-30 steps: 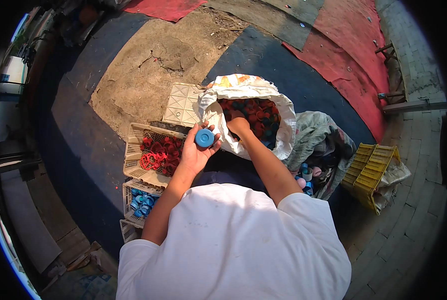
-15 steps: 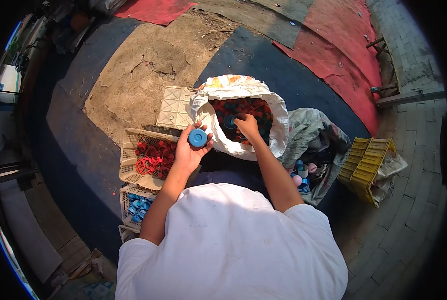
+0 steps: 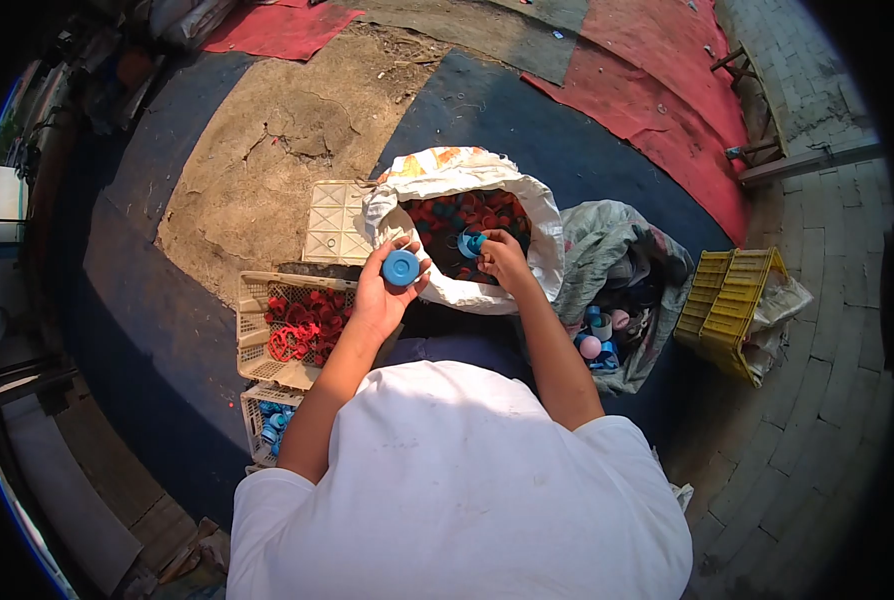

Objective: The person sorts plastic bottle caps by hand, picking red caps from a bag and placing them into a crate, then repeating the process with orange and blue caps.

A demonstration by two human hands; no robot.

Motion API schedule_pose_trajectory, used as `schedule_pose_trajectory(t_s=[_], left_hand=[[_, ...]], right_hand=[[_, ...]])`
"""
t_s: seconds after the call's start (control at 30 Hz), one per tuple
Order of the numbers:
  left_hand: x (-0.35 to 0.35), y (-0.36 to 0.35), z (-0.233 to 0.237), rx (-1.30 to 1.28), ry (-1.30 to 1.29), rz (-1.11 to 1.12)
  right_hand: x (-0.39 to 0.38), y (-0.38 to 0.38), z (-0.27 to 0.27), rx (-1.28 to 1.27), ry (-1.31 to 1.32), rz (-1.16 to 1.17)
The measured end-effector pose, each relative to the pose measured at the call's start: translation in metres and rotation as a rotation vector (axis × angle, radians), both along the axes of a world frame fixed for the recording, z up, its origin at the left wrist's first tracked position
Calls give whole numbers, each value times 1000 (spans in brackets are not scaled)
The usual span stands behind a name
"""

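A round blue plastic cap [image 3: 401,268] rests in my left hand [image 3: 379,295], palm up, with the fingers curled around its edge. My left hand is beside the near-left rim of a white woven sack [image 3: 447,165]. Over the sack's mouth, my right hand [image 3: 505,262] pinches a blue cap [image 3: 470,245], tilted so that its rim shows. Red and dark green caps [image 3: 477,208] fill the sack below.
Left of the sack, a cream crate [image 3: 267,368] holds red pieces and another crate [image 3: 250,410] holds blue ones. A grey-green sack [image 3: 607,225] with mixed caps stands at right, beside a yellow crate [image 3: 727,305]. A cream crate panel [image 3: 334,222] lies behind.
My right hand has lifted a little, and the blue cap in it now shows in brighter light. The left hand still holds its cap. The view has shifted slightly.
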State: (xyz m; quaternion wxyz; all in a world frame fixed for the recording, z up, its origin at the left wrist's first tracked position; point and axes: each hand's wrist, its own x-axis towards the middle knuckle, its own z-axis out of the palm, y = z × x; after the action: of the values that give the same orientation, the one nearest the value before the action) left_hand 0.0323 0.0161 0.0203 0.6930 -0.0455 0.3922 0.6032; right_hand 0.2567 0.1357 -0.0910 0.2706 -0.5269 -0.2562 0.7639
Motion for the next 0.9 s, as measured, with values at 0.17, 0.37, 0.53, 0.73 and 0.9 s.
schedule_pose_trajectory(t_s=[0.17, 0.37, 0.53, 0.73, 0.9], left_hand=[[3, 6, -1, 21, 35, -52], [7, 20, 4, 75, 14, -41], [13, 36, 4, 74, -131, 17], [20, 51, 0, 169, -223, -60], [19, 57, -9, 237, -435, -49]], right_hand=[[-2, -5, 27, 112, 127, -39], [-10, -12, 85, 215, 278, -17], [-22, -22, 136, 332, 254, 35], [-41, -38, 146, 849, -147, 164], [-51, -47, 171, 1079, -248, 237]])
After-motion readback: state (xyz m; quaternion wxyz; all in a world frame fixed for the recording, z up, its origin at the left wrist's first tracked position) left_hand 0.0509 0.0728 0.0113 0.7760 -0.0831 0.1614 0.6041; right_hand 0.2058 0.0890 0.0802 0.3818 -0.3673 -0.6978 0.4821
